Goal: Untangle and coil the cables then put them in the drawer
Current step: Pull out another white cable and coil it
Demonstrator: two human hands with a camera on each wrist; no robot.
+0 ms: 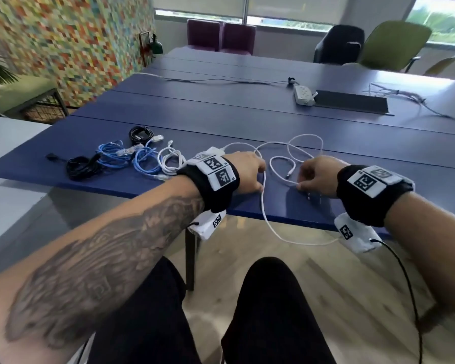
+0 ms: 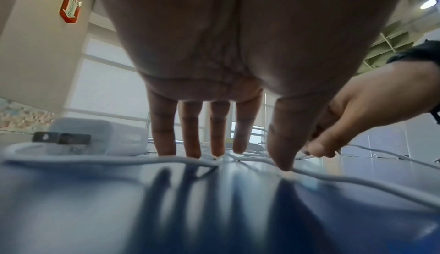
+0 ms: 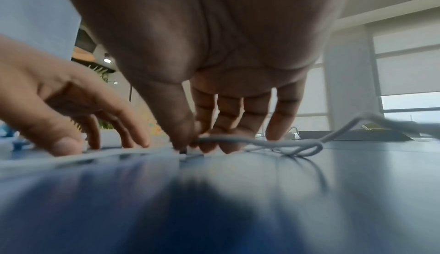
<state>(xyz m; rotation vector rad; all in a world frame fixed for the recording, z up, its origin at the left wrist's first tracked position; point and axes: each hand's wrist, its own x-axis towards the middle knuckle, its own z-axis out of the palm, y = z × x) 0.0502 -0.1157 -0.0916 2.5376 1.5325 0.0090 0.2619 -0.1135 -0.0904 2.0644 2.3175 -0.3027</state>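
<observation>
A long white cable (image 1: 263,206) lies in loose loops on the blue table (image 1: 247,119), and one stretch of it hangs over the front edge. It runs from a white charger brick (image 1: 213,150) (image 2: 102,137). My left hand (image 1: 262,177) (image 2: 238,158) stands on straight fingers, with its thumb tip pressing the cable (image 2: 142,159) to the table. My right hand (image 1: 301,181) (image 3: 190,145) pinches the cable (image 3: 238,138) between thumb and forefinger just above the surface. No drawer is in view.
Left of my hands lie blue cables (image 1: 116,156), a white coil (image 1: 171,161), a black coil (image 1: 139,134) and a black cable (image 1: 82,166). Farther back sit a power strip (image 1: 304,94), a dark slot (image 1: 352,101) and loose wires (image 1: 394,93). Chairs stand beyond the table.
</observation>
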